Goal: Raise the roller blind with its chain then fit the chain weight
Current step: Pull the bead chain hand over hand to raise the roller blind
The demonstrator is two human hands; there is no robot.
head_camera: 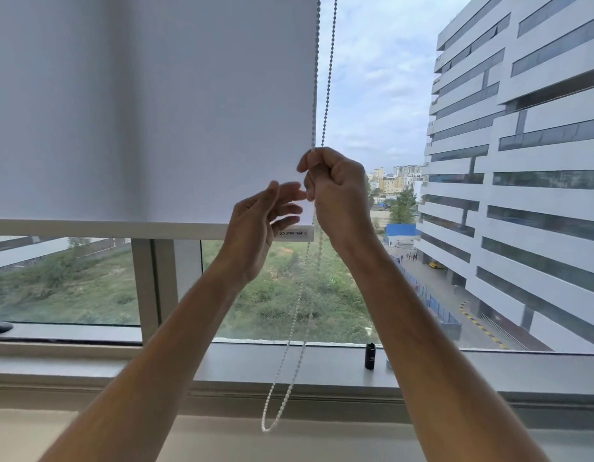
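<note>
A white roller blind [148,105] covers the upper left of the window, its bottom bar [105,229] well above the sill. A white bead chain [328,78] hangs in two strands along the blind's right edge and loops down to a free bottom end [267,428]. My right hand [335,191] grips the chain beside the blind's lower right corner, fingers curled round it. My left hand [258,225] is just left of it with fingers spread and relaxed, holding nothing. A small black cylinder, possibly the chain weight [370,356], stands upright on the sill.
The grey window sill [255,361] runs across below the glass. A vertical window frame post [148,288] stands left of my arms. A dark object [0,326] lies at the far left of the sill. Buildings and greenery show outside.
</note>
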